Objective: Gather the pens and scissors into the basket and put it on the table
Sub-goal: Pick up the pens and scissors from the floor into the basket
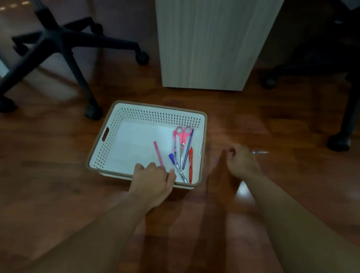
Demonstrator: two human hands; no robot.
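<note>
A white perforated basket (118,121) with a brown rim stands on the wooden floor. Inside it lie pink scissors (182,136), a pink pen (158,153), a blue pen (188,148), a red pen (191,163) and a blue-capped clear pen (177,165). My left hand (153,181) grips the basket's near rim, fingers curled over the edge. My right hand (242,161) hovers to the right of the basket, closed on a clear pen (260,152) whose end sticks out to the right.
A pale wood-grain desk panel (209,39) stands on the floor just behind the basket. Black office chair bases with castors sit at the left (57,43) and right (348,91). Open wooden floor lies around my arms.
</note>
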